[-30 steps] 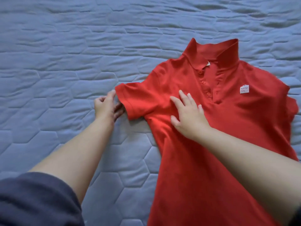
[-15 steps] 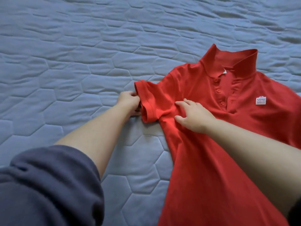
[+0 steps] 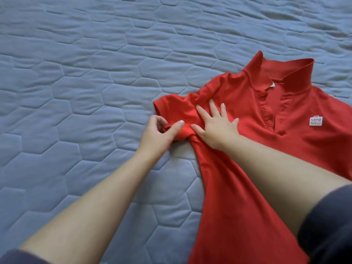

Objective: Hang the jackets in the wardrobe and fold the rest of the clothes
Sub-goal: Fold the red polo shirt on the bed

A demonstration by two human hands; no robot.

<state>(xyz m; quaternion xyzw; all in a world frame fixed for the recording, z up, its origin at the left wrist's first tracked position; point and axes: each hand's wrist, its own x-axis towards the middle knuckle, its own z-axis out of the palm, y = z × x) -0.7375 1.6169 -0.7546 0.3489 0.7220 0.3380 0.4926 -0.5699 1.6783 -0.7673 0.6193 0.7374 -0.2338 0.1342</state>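
A red polo shirt (image 3: pixel 276 134) lies front up on the bed, collar toward the far side, with a small white logo patch on its chest. My left hand (image 3: pixel 160 136) pinches the lower edge of the shirt's short sleeve (image 3: pixel 175 109), which is bunched inward toward the body. Pressing flat on the shirt just beside the sleeve seam is my right hand (image 3: pixel 215 128), fingers spread. The shirt's right side and hem run out of view.
A blue quilted bedspread (image 3: pixel 85 82) with a hexagon stitch pattern covers the whole surface around the shirt. No other clothes show in view.
My left hand took hold of the sleeve edge and drew it in toward the shirt's body. My right hand went from curled to spread flat. The view shifted left.
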